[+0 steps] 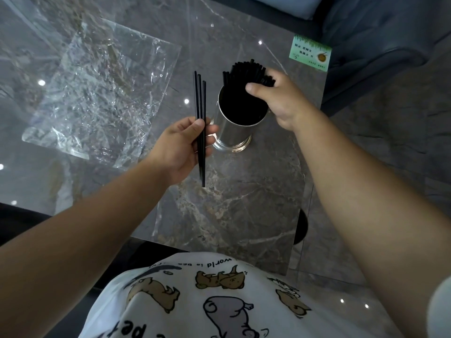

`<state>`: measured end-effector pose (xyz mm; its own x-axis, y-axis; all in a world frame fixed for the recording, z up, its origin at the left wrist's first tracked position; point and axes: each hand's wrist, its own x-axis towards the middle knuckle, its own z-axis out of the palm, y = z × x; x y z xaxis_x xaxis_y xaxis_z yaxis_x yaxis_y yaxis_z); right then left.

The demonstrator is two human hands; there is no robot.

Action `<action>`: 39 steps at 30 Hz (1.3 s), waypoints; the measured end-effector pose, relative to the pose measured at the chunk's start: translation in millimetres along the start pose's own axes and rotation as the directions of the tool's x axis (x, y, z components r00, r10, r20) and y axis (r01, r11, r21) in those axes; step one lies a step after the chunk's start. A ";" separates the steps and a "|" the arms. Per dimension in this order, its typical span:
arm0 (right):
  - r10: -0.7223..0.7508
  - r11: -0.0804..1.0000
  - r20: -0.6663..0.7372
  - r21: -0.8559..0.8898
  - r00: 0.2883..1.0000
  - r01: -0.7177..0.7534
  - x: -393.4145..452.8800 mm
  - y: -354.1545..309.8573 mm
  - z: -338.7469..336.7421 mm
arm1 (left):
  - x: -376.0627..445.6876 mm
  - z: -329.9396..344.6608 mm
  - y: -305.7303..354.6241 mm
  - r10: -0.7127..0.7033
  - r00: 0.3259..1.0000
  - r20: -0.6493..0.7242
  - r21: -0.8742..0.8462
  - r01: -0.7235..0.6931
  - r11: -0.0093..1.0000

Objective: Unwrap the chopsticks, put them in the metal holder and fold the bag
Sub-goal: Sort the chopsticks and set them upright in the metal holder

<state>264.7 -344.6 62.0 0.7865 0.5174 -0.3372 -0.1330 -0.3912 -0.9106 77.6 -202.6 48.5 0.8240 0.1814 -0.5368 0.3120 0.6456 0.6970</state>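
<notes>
A shiny metal holder (229, 132) stands upright on the grey marble table (244, 203). Several black chopsticks (246, 71) stick up from its far side. My right hand (280, 101) reaches over the holder's rim with its fingers closed around that bundle's tops. My left hand (185, 147) is just left of the holder and grips three loose black chopsticks (200, 103) upright, square ends up, tips pointing toward me. The clear plastic bag (97, 93) lies flat and crinkled on the table to the left, with nothing in it.
A small green card (310, 53) lies at the table's far right corner. The table's right edge runs just beyond the holder, with tiled floor and a blue-grey seat (378, 28) past it. My printed white shirt fills the bottom.
</notes>
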 end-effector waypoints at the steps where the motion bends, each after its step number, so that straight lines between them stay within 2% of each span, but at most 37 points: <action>1: 0.013 1.000 0.029 0.006 0.999 -0.013 -0.2 -0.8 -2.1 | -0.8 -0.7 -0.5 0.001 1.000 -0.004 -0.002 -0.001 1.000; 3: 0.039 0.999 0.073 -0.015 0.997 -0.038 -2.7 -1.7 -6.6 | -2.2 -2.3 -1.7 0.002 1.000 0.000 -0.010 -0.002 1.000; 5: 0.022 0.999 0.045 -0.026 0.999 -0.021 -9.1 -1.6 -9.2 | -3.6 -4.1 -2.8 0.004 1.000 0.006 -0.020 -0.003 1.000; 7: -0.078 0.991 -0.106 -0.118 0.991 0.065 -20.9 -4.0 -6.1 | -4.5 -6.6 -3.4 0.007 1.000 0.008 -0.026 -0.007 1.000; 8: -0.178 0.964 -0.207 -0.232 0.962 0.128 -27.7 -5.3 -3.0 | -4.8 -7.9 -3.7 0.008 1.000 0.007 -0.029 -0.008 1.000; 10: -0.444 0.819 -0.304 -0.520 0.843 0.243 -37.2 -7.8 6.4 | -5.0 -10.1 -4.3 0.010 1.000 0.004 -0.038 -0.010 0.999; 11: -0.537 0.726 -0.281 -0.635 0.796 0.265 -39.8 -11.1 13.5 | -5.1 -10.6 -4.7 0.008 1.000 0.006 -0.041 -0.007 0.999; 12: -0.574 0.648 -0.234 -0.715 0.785 0.261 -40.2 -14.9 21.2 | -5.2 -10.9 -5.2 0.005 1.000 0.010 -0.042 -0.004 0.999; 14: -0.526 0.546 -0.145 -0.813 0.838 0.202 -35.4 -21.8 35.3 | -5.2 -10.1 -6.8 0.002 1.000 0.017 -0.037 -0.002 0.999; 16: -0.455 0.462 -0.113 -0.878 0.883 0.125 -26.2 -29.1 44.5 | -5.2 -8.9 -8.2 0.002 1.000 0.017 -0.034 -0.002 0.999; 19: -0.423 0.394 -0.102 -0.915 0.900 0.082 -15.2 -37.5 50.3 | -6.1 -9.7 -8.2 0.000 1.000 0.014 -0.035 0.001 0.999; 21: -0.400 0.413 -0.105 -0.908 0.910 0.077 -12.3 -38.9 51.2 | -7.3 -11.4 -6.2 0.006 1.000 0.006 -0.040 -0.006 0.999; 26: -0.331 0.606 -0.117 -0.787 0.937 0.115 -20.4 -42.2 39.7 | -11.1 -16.2 3.8 0.035 0.999 0.003 -0.067 -0.034 0.997; 30: -0.308 0.698 -0.101 -0.700 0.946 0.152 -32.0 -50.2 28.2 | -12.0 -11.0 11.4 0.032 0.999 0.015 -0.062 -0.031 0.998; 33: -0.384 0.760 -0.145 -0.611 0.912 0.223 -44.6 -75.0 10.1 | -13.0 -3.9 19.7 0.057 0.998 0.036 -0.055 -0.055 0.997; 37: -0.518 0.825 -0.291 -0.421 0.804 0.379 -79.5 -123.5 -25.6 | -14.4 5.5 34.9 0.119 0.989 0.094 -0.035 -0.116 0.993; 39: -0.476 0.871 -0.232 -0.254 0.848 0.420 -93.2 -129.3 -25.3 | -16.3 11.2 39.3 0.141 0.980 0.144 -0.025 -0.138 0.990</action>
<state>223.9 -361.5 217.3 0.8703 0.4488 0.2029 0.3673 -0.3170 -0.8744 81.7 -188.5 89.9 0.9192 0.1615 -0.3593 0.1831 0.6324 0.7527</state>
